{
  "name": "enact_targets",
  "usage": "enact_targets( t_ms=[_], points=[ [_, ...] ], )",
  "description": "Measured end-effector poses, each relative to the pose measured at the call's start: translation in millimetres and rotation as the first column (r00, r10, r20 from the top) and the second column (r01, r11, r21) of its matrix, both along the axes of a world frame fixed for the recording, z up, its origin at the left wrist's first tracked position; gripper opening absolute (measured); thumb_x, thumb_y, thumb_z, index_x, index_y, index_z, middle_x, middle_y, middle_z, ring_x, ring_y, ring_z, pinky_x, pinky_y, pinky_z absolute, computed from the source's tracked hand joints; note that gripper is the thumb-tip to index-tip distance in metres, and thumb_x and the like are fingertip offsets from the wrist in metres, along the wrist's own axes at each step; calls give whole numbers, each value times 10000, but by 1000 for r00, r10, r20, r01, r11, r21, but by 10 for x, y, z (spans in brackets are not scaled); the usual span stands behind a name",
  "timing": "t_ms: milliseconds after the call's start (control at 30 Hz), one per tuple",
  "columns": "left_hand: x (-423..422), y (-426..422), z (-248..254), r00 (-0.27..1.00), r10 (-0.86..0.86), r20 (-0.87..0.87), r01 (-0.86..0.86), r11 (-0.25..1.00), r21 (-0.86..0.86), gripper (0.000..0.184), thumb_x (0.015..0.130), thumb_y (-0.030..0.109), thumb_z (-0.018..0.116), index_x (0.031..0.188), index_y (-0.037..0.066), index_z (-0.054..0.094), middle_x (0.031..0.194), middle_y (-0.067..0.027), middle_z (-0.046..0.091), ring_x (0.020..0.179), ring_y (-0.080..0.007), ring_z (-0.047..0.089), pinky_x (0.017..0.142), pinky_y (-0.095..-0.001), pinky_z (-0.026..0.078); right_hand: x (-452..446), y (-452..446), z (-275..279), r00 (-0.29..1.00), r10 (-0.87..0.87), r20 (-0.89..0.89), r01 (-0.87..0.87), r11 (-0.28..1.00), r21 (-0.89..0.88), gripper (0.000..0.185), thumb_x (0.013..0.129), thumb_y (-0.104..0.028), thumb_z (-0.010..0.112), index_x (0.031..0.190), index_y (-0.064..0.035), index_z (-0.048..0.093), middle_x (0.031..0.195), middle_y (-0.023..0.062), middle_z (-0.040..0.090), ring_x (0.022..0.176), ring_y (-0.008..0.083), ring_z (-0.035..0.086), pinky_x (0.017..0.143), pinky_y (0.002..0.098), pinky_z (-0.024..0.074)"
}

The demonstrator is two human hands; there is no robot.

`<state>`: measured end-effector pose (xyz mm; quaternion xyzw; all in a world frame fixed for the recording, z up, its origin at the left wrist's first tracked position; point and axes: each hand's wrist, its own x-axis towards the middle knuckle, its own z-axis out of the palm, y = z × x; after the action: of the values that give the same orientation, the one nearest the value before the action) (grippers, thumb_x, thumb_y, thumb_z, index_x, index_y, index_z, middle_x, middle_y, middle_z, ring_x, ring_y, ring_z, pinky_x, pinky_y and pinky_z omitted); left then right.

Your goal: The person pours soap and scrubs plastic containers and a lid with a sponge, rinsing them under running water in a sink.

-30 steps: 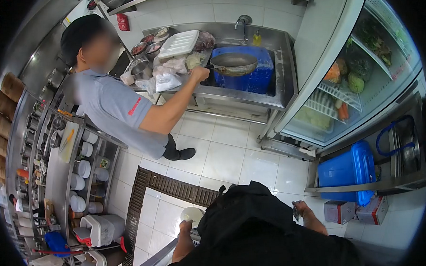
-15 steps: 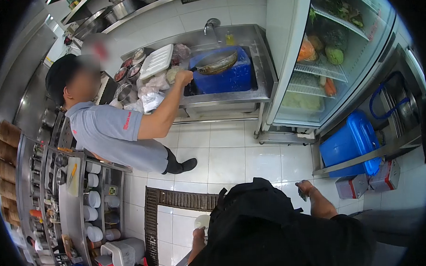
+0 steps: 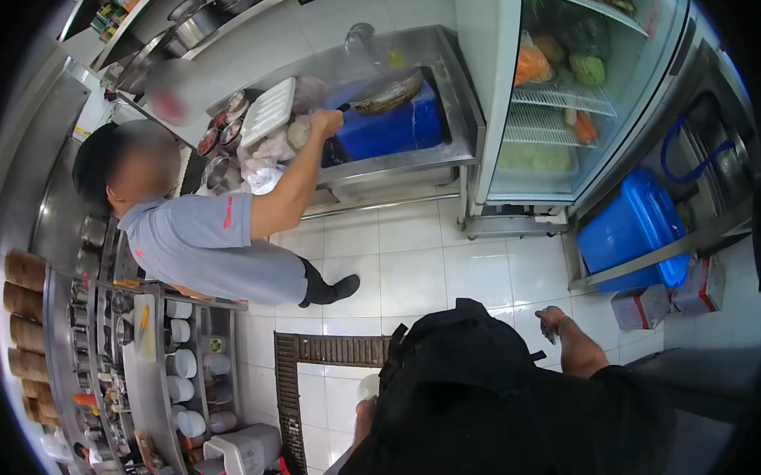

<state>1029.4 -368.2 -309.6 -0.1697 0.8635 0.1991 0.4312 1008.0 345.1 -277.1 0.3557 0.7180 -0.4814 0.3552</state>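
Note:
At the lower middle, beside my dark-clothed body, my left hand (image 3: 365,415) is closed on a white rounded object (image 3: 369,386) that looks like a bowl or container; most of it is hidden by my clothing. My right hand (image 3: 555,318) hangs over the tiled floor on the right. Its fingers are curled around a small greyish thing that I cannot make out. Neither hand touches the sink, the fridge or the shelves.
A co-worker (image 3: 202,232) in a grey shirt holds a pan (image 3: 390,97) over a blue tub (image 3: 393,133) in the steel sink (image 3: 469,123). A glass-door fridge (image 3: 485,105), a blue lidded bin (image 3: 631,231), a shelf rack (image 3: 200,347) and a floor drain grate (image 3: 343,349) surround me.
My view has shifted slightly, so the sink and fridge sit further left and higher. Both my hands keep their hold. The co-worker still holds the pan by its handle.

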Motion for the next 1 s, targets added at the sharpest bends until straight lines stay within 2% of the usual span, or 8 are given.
enact_targets(
  t_ms=[100, 433, 500, 600, 667, 733, 833, 1000],
  points=[
    [5, -13, 26, 1000, 3, 13, -3, 1000, -3, 380, 970, 350, 640, 1318, 204, 685, 1168, -198, 745, 1106, -360, 719, 876, -499, 588, 91, -25, -123, 974, -224, -35, 223, 975, -12, 392, 1005, -321, 633, 881, 50, 629, 709, 194, 636, 538, 339, 629, 515, 495, 538],
    [-7, 50, 101, 999, 39, 31, -39, 999, -2, 381, 971, 354, 640, 1314, 197, 686, 1165, -198, 745, 1104, -360, 719, 876, -498, 588, 165, -92, -82, 984, -177, -11, 177, 984, 21, 382, 988, -309, 645, 982, 72, 626, 754, 199, 664, 586, 329, 649, 555, 487, 552],
    [-3, 58, 123, 998, 50, 37, -51, 999, 1, 381, 971, 355, 640, 1314, 195, 686, 1164, -198, 745, 1103, -360, 720, 876, -498, 587, 212, -54, -291, 993, -100, -55, 101, 995, 23, 385, 988, -310, 645, 991, 75, 624, 755, 199, 666, 590, 329, 654, 556, 485, 551],
    [24, 71, 164, 997, 58, 43, -58, 998, -6, 382, 971, 357, 640, 1312, 193, 687, 1163, -198, 745, 1102, -360, 720, 876, -498, 587, 395, 206, -992, 927, 257, -272, -239, 966, 101, 391, 987, -312, 647, 1003, 78, 623, 757, 199, 669, 598, 328, 660, 557, 481, 550],
    [33, 60, 152, 997, 58, 46, -57, 998, -8, 382, 971, 358, 640, 1312, 191, 687, 1163, -199, 745, 1102, -360, 720, 876, -498, 587, 384, 206, -976, 966, 132, -222, -117, 990, 79, 392, 988, -310, 647, 1027, 79, 616, 752, 196, 666, 594, 325, 658, 554, 482, 546],
    [37, 69, 150, 997, 63, 49, -62, 998, -7, 382, 971, 359, 640, 1311, 190, 687, 1162, -199, 745, 1101, -360, 720, 876, -498, 587, 211, -36, -296, 990, -112, -85, 117, 992, 56, 388, 990, -303, 647, 1053, 77, 608, 738, 189, 657, 586, 322, 648, 551, 484, 541],
    [56, 59, 119, 996, 70, 51, -70, 998, -7, 383, 971, 360, 640, 1310, 188, 687, 1161, -199, 746, 1100, -360, 720, 876, -498, 587, 144, -108, -117, 973, -227, -32, 226, 974, -23, 378, 991, -290, 652, 1079, 74, 598, 726, 177, 641, 569, 314, 629, 544, 486, 536],
    [72, 40, 97, 995, 83, 54, -83, 997, -8, 384, 971, 363, 640, 1308, 184, 688, 1159, -199, 746, 1099, -359, 721, 876, -498, 586, 90, -67, -147, 988, -152, 4, 152, 988, -5, 359, 991, -280, 652, 1063, 68, 602, 739, 173, 639, 555, 310, 616, 538, 484, 533]
  ],
)
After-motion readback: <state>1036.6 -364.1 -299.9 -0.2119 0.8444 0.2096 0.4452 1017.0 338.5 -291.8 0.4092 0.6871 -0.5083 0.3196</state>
